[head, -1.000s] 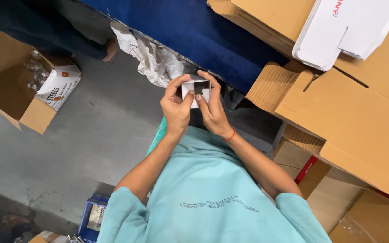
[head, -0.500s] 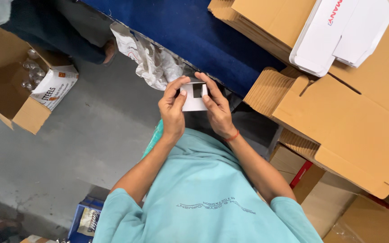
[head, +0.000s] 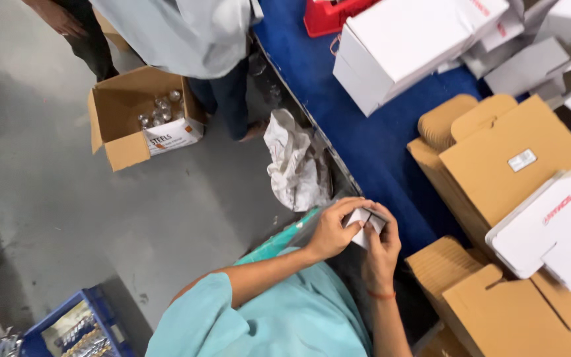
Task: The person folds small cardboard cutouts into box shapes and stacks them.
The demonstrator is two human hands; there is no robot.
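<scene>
— What do the hands have?

— A small white box (head: 363, 223), pinched between both of them. The left hand (head: 330, 231) curls around its near side, fingers bent over the top edge and thumb underneath. The right hand (head: 381, 250) comes up from below, its fingers pressed against the box's far face. Both are closed on it.

— How are the arms set?

— The left forearm runs in bare from a teal sleeve (head: 232, 311), with the wrist cocked inward. The right forearm rises almost straight up the frame, with a thin red band (head: 382, 295) at the wrist.

— Which way does the box lie?

— It is tilted, with its long side running from upper left to lower right. A dark edge or opening shows along its upper right. I cannot tell whether a flap is open.

— Where is it?

— In the air at chest level, just at the edge of the blue table (head: 365, 132), not resting on it.

— And around it?

— Flat brown cardboard blanks (head: 497, 165) and white cartons (head: 404, 39) lie on the table. Crumpled white paper (head: 292, 165) hangs at the table's edge. On the grey floor (head: 47, 211) an open carton of shiny metal pieces (head: 137, 116) sits beside another person's legs (head: 223, 99).
</scene>
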